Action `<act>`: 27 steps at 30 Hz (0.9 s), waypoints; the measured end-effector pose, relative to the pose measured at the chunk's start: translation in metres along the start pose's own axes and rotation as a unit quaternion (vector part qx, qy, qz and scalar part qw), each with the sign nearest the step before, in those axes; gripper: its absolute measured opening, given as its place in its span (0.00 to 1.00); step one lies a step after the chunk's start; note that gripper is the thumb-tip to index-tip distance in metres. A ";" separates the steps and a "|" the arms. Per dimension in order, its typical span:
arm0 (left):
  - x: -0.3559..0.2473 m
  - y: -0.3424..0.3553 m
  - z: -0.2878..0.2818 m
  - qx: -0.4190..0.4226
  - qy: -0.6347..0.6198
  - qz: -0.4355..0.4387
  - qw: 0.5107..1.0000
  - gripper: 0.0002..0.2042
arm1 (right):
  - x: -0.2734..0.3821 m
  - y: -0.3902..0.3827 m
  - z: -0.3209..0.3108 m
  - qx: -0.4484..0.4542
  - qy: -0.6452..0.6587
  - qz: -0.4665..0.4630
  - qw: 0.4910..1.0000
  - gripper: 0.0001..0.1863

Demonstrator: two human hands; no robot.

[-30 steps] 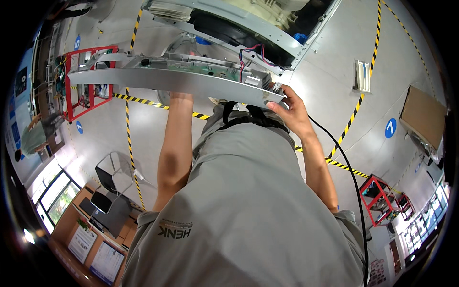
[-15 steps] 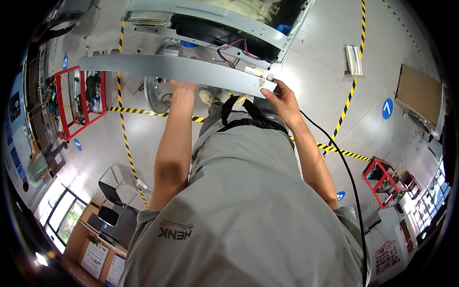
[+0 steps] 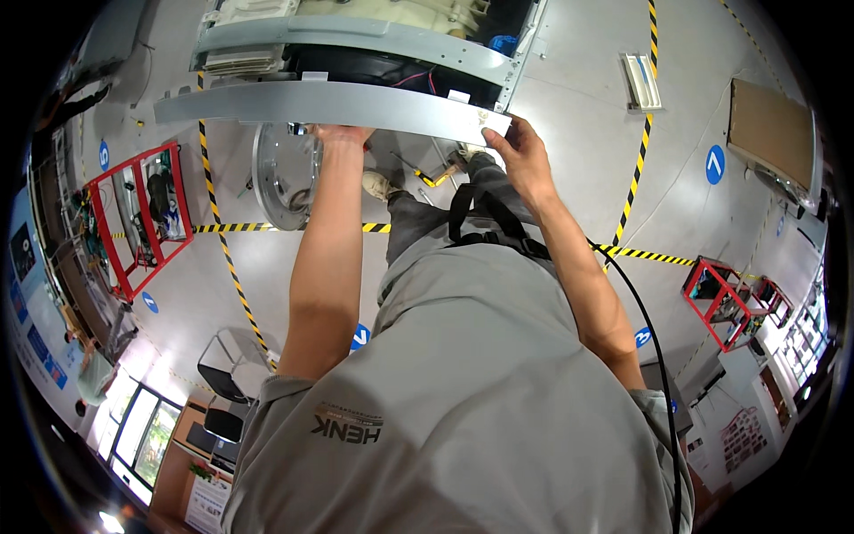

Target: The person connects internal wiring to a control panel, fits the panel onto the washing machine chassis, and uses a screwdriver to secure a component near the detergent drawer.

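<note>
A long, light-grey sheet-metal panel (image 3: pixel 329 102) spans between my hands, in front of an opened washing machine (image 3: pixel 374 40). My left hand (image 3: pixel 345 135) is at the panel's lower edge, left of its middle, with its fingertips hidden behind the metal. At the right end, my right hand (image 3: pixel 523 156) grips the corner, thumb on the near side and fingers behind. Two small tabs (image 3: pixel 459 96) stand up along the panel's far edge. Beyond it, red and dark wires (image 3: pixel 418 78) show in the machine's dark opening. Left of my left forearm is a round, ring-shaped door (image 3: pixel 283 178).
Yellow-handled tools (image 3: pixel 434 178) lie on the floor near my shoes. A white drawer-like part (image 3: pixel 642 82) lies to the right, and a brown box-shaped unit (image 3: pixel 770 133) stands farther right. Red frames (image 3: pixel 142 218) stand at the left. A black cable (image 3: pixel 654 329) runs down my right side.
Both hands and the panel have moved farther away, closer to the machine's front. Less of the wires shows now, while the tools on the floor are more visible. My grip looks unchanged.
</note>
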State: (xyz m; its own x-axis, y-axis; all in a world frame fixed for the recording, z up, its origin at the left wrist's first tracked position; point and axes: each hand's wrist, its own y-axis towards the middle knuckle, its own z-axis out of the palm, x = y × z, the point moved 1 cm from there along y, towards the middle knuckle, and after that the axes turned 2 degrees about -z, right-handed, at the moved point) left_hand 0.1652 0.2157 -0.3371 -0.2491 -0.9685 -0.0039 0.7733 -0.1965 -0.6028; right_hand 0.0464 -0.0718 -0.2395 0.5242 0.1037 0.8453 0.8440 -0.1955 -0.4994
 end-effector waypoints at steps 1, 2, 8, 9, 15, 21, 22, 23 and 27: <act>0.004 0.000 0.008 -0.019 0.020 0.009 1.000 0.31 | 0.002 0.001 -0.001 -0.002 -0.001 0.001 1.000 0.32; 0.008 0.000 0.016 -0.038 0.040 0.019 0.998 0.31 | 0.003 0.000 -0.002 -0.004 -0.003 0.003 1.000 0.32; 0.018 -0.001 0.033 -0.067 0.078 0.032 0.994 0.32 | 0.015 -0.001 -0.004 -0.027 0.009 -0.006 1.000 0.30; 0.017 -0.002 0.035 -0.064 0.070 0.032 0.995 0.32 | 0.019 0.000 -0.003 -0.024 0.002 -0.006 1.000 0.30; 0.025 -0.010 0.057 -0.112 0.079 0.048 0.989 0.32 | 0.011 0.006 -0.003 -0.048 -0.036 -0.020 0.998 0.32; 0.021 -0.003 0.045 -0.147 0.028 0.043 0.988 0.21 | 0.017 0.011 -0.002 -0.056 -0.069 -0.010 0.996 0.33; 0.016 0.001 0.038 -0.146 0.035 0.044 0.988 0.24 | 0.022 0.010 -0.001 -0.056 -0.074 -0.012 0.996 0.33; 0.010 0.007 0.030 -0.145 0.043 0.045 0.987 0.27 | 0.023 0.011 -0.001 -0.051 -0.081 -0.010 0.995 0.32; 0.011 0.011 0.019 -0.125 0.016 0.059 0.990 0.29 | 0.031 0.005 0.000 -0.046 -0.094 -0.019 0.994 0.32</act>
State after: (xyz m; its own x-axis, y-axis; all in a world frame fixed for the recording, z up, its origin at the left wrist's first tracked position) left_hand 0.1823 0.2001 -0.3284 -0.1870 -0.9763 -0.1090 0.6309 -0.0344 -0.7751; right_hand 0.0672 -0.0698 -0.2159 0.5116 0.2909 0.8085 0.8540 -0.2757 -0.4412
